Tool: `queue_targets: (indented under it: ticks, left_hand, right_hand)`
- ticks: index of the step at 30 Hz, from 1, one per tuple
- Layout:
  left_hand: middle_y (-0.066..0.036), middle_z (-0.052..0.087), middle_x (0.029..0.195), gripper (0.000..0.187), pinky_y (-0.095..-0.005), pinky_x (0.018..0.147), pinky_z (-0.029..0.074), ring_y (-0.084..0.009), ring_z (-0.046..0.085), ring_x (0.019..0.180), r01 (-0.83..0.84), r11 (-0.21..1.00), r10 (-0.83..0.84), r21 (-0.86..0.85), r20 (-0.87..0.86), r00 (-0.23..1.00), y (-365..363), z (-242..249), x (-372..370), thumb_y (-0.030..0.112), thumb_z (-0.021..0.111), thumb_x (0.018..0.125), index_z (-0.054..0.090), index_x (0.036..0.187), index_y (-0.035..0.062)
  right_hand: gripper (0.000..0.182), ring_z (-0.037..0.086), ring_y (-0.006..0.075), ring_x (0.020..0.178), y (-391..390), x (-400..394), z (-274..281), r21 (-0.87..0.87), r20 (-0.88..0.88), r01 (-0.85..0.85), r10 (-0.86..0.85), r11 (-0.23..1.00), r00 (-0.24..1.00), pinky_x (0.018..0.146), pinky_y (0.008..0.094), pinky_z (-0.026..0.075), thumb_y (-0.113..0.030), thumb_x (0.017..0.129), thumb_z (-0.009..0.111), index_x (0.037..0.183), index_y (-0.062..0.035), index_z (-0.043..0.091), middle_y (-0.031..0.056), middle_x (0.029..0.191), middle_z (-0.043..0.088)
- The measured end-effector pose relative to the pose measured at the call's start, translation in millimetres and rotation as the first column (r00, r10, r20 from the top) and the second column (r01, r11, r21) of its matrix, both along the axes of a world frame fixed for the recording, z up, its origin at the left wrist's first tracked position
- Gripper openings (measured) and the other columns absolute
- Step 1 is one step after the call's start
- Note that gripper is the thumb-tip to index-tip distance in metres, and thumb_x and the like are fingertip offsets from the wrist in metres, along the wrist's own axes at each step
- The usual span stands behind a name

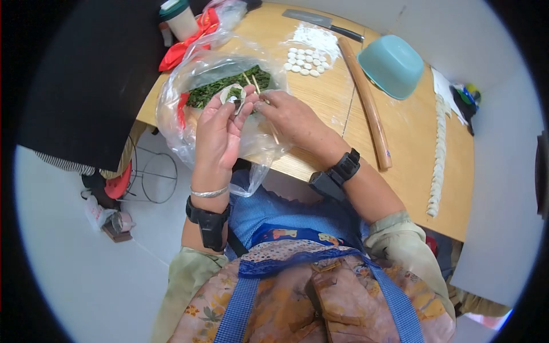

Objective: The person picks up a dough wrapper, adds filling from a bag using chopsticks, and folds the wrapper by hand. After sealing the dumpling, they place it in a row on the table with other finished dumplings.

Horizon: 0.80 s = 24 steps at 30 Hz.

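My left hand point(220, 123) holds a dough wrapper point(233, 95) with green filling in it, over the near side of a clear plastic bag point(171, 108). Chopped greens point(214, 88) fill the bag's middle. Just right of the wrapper, my right hand point(286, 114) is closed on chopsticks point(255, 84), whose upper ends rise over the greens and whose lower part shows below the hand. The right fingertips are close to the wrapper; whether they touch it is hard to tell.
Small dough rounds point(306, 62) lie near white flour point(316, 40). Behind is a cleaver point(309, 18). A rolling pin point(366, 106) lies left of an upturned teal bowl point(392, 66). A row of dumplings point(439, 157) runs down the right side. A lidded cup point(180, 22) stands back left.
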<state>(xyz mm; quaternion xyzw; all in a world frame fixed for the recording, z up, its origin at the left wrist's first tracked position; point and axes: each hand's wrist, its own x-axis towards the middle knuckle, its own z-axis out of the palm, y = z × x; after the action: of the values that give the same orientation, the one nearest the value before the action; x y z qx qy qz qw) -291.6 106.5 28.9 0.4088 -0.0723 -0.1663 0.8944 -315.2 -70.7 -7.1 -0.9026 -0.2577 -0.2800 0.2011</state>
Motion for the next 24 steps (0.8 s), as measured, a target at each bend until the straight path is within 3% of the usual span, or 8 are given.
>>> queue_targets:
  ticks: [3,6,7,9,15,17,24]
  left_hand:
    - [-0.026,0.056,0.124,0.034,-0.0269,0.091,0.055,-0.0259,0.062,0.109,0.150,0.987,-0.151,0.062,0.018,0.988,-9,11,-12,-0.005,0.041,0.091,0.047,0.124,-0.0089]
    - [-0.025,0.060,0.115,0.028,-0.0274,0.085,0.057,-0.0269,0.065,0.101,0.241,0.963,-0.245,0.118,0.015,0.970,-34,19,-34,-0.002,0.042,0.092,0.050,0.117,-0.0089]
    - [-0.025,0.060,0.115,0.028,-0.0274,0.085,0.056,-0.0269,0.065,0.101,0.273,0.955,-0.275,0.115,0.002,0.961,-44,15,-40,-0.002,0.042,0.092,0.050,0.117,-0.0089]
    - [-0.024,0.061,0.113,0.027,-0.0273,0.084,0.057,-0.0269,0.066,0.101,0.364,0.927,-0.363,0.093,-0.026,0.931,-67,10,-51,-0.003,0.041,0.091,0.050,0.116,-0.0087]
    - [-0.020,0.062,0.109,0.026,-0.0291,0.081,0.057,-0.0253,0.066,0.097,0.516,0.853,-0.508,0.079,-0.101,0.855,-117,-30,-81,-0.002,0.042,0.091,0.051,0.115,-0.0088]
    - [-0.020,0.062,0.109,0.027,-0.0294,0.081,0.057,-0.0249,0.066,0.097,0.550,0.828,-0.531,0.106,-0.165,0.831,-123,-40,-84,-0.002,0.042,0.091,0.051,0.115,-0.0091]
    - [-0.019,0.062,0.108,0.024,-0.0304,0.081,0.057,-0.0243,0.066,0.097,0.530,0.829,-0.507,0.179,-0.163,0.847,-126,-42,-88,-0.001,0.044,0.093,0.051,0.115,-0.0081]
  right_hand:
    - [0.024,0.059,0.0321,0.092,-14,-15,11,0.054,0.108,0.042,-0.048,0.998,0.993,0.077,0.0401,0.049,-0.005,0.077,0.059,0.100,-0.0031,0.062,0.0150,0.099,0.059]
    - [0.030,0.060,0.0309,0.091,-43,-55,32,0.339,0.044,0.151,-0.176,0.929,0.983,0.078,0.0402,0.049,0.002,0.070,0.061,0.100,-0.0026,0.061,0.0138,0.097,0.061]
    - [0.030,0.060,0.0309,0.091,-49,-70,38,0.337,0.032,0.185,-0.207,0.923,0.978,0.078,0.0402,0.049,0.002,0.070,0.061,0.100,-0.0026,0.061,0.0138,0.097,0.061]
    - [0.028,0.059,0.0283,0.091,-55,-105,45,0.593,-0.018,0.205,-0.241,0.778,0.970,0.079,0.0379,0.048,-0.003,0.073,0.062,0.101,-0.0016,0.061,0.0125,0.098,0.061]
    - [0.037,0.056,0.0302,0.098,-67,-150,2,0.572,-0.017,0.326,-0.387,0.753,0.922,0.086,0.0376,0.046,-0.011,0.068,0.070,0.103,-0.0034,0.060,0.0133,0.102,0.060]
    - [0.032,0.056,0.0311,0.096,-70,-154,-8,0.497,-0.086,0.420,-0.439,0.759,0.894,0.084,0.0383,0.045,-0.011,0.067,0.071,0.097,-0.0031,0.060,0.0135,0.099,0.059]
    - [0.026,0.055,0.0318,0.089,-68,-151,-9,0.494,-0.081,0.468,-0.498,0.733,0.864,0.077,0.0396,0.045,-0.012,0.066,0.073,0.087,-0.0035,0.060,0.0126,0.092,0.058]
